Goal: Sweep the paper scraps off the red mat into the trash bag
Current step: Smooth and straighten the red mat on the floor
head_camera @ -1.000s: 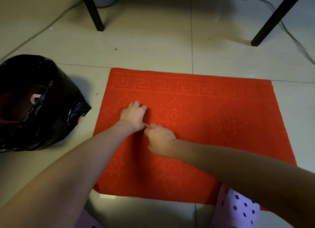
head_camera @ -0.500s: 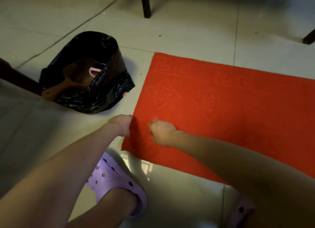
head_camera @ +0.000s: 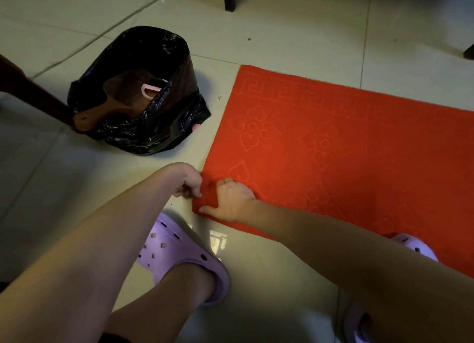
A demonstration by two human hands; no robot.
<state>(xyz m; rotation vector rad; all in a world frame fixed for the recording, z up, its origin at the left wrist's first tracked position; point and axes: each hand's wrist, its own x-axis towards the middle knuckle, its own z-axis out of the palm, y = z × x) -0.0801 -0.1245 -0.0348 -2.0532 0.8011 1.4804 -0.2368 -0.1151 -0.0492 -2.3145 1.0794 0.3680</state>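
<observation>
Trash bag (head_camera: 159,127) mouth open, on floor near mat's left edge. Left hand (head_camera: 191,181) just off mat corner, fingers curled down, contents hidden. Right hand (head_camera: 232,199) on corner of red mat (head_camera: 333,150), fingers curled, grip unclear. Paper scraps unseen. Likely last sweep off corner. Next: carry scraps to bag.

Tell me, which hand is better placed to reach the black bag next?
Probably the left. The left hand sits at the edge of the red mat, on the side toward the trash bag; the right hand grips the mat's corner, farther away.
</observation>
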